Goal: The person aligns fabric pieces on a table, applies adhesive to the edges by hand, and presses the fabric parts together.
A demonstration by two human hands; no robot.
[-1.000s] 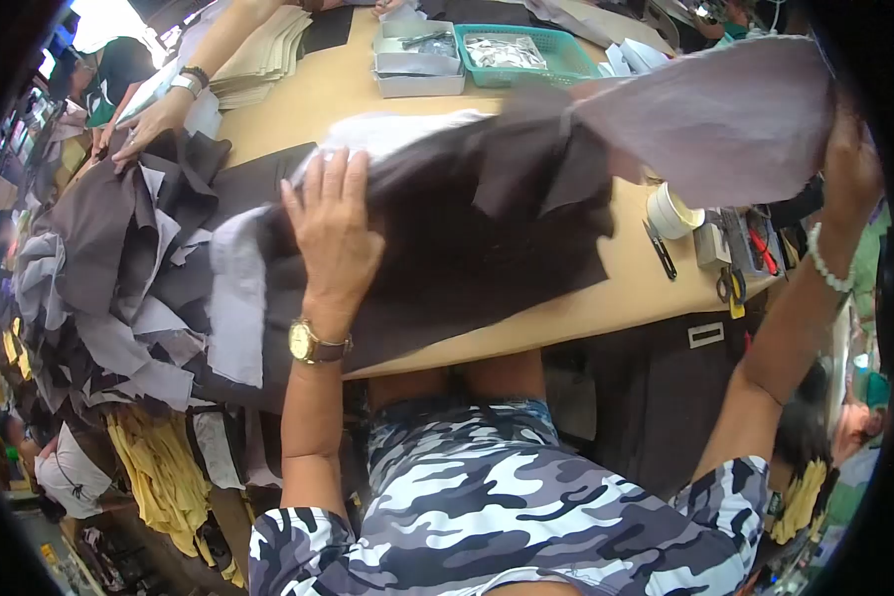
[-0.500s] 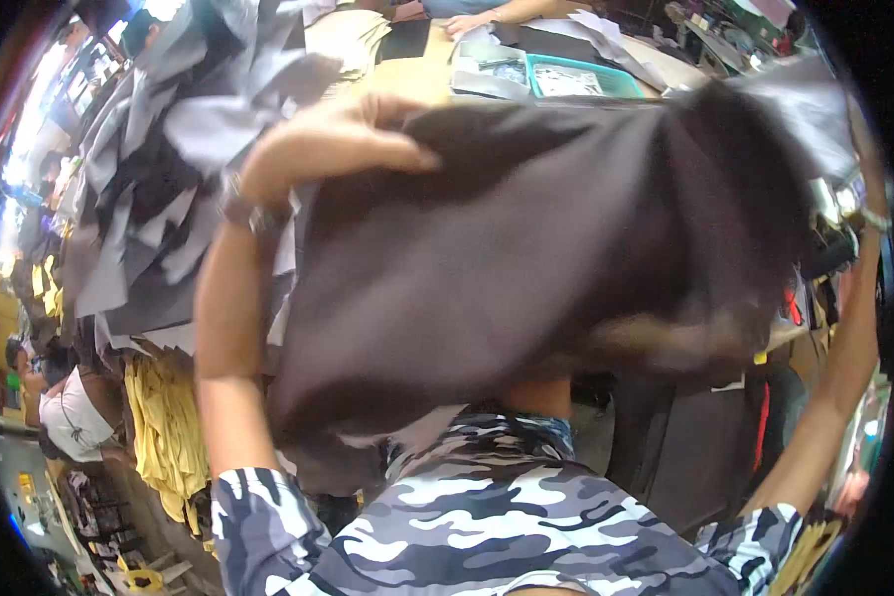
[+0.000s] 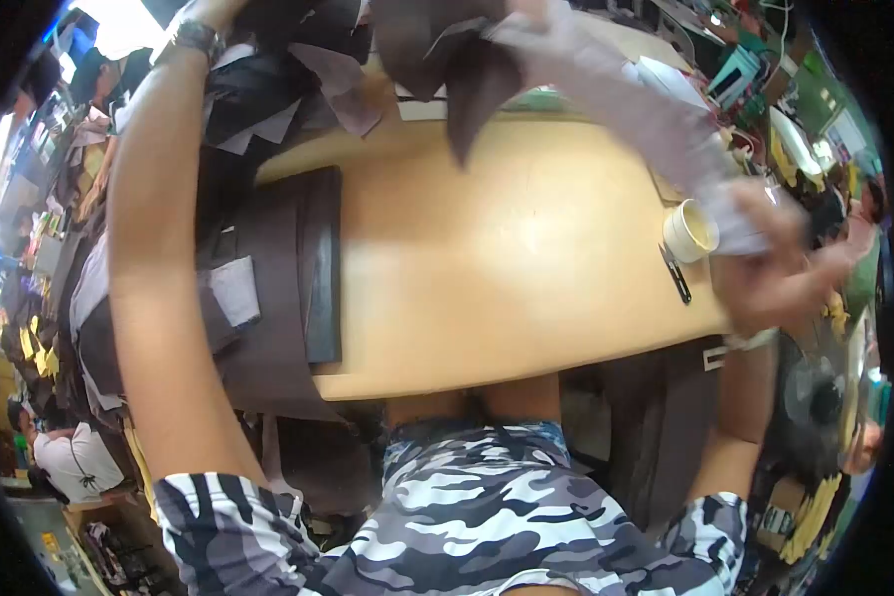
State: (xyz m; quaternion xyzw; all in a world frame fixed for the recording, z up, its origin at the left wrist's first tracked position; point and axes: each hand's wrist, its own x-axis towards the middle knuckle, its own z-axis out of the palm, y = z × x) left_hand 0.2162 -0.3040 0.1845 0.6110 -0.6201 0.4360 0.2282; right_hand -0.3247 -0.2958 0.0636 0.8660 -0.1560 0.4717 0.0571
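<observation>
A long grey-mauve piece of cloth (image 3: 631, 109), blurred by motion, stretches from the top middle down to the right. Its lower end meets my right hand (image 3: 775, 263), which looks closed on it, though the fingers are smeared. My left hand (image 3: 214, 12) reaches to the upper left beside dark cloth and is mostly cut off by the frame edge. Dark cloth pieces (image 3: 417, 50) hang over the far side of the pale tabletop (image 3: 507, 258). A white cup (image 3: 690, 230) and a black pen (image 3: 676, 276) lie near my right hand.
Folded dark cloth (image 3: 268, 268) drapes over the table's left edge, with a flat black bar (image 3: 323, 278) along it. More dark cloth (image 3: 666, 417) hangs below the front right edge. A person in a white top (image 3: 77, 462) is at the far left.
The large dark cloth has swung up and away from in front of me, uncovering the tabletop, cup and pen. My left hand has moved up and left; my right hand has come down and inward.
</observation>
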